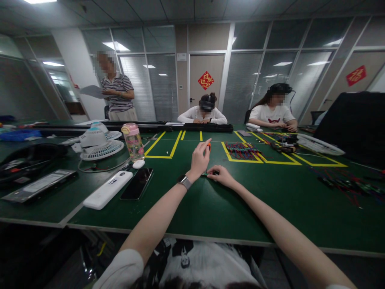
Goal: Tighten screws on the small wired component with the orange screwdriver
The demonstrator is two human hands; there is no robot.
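My left hand [199, 159], with a watch on its wrist, is raised over the middle of the table. Its fingers point up and curl around an orange object [209, 147], mostly hidden behind them, so its kind is unclear. Lower and to the right, my right hand [222, 176] rests at the tabletop, fingertips pinching a small green circuit board [204, 174]. A small round black part [215, 172] shows at those fingers. The board lies just below the left hand, partly covered.
On the green table [192, 212], a white power bank [108, 190], a phone [137, 184], a pink-lidded bottle [133, 142] and white fans [100, 144] stand left. Wired boards [243, 151] lie inside yellow tape ahead; more wires [345, 182] lie right. Three people are across the table.
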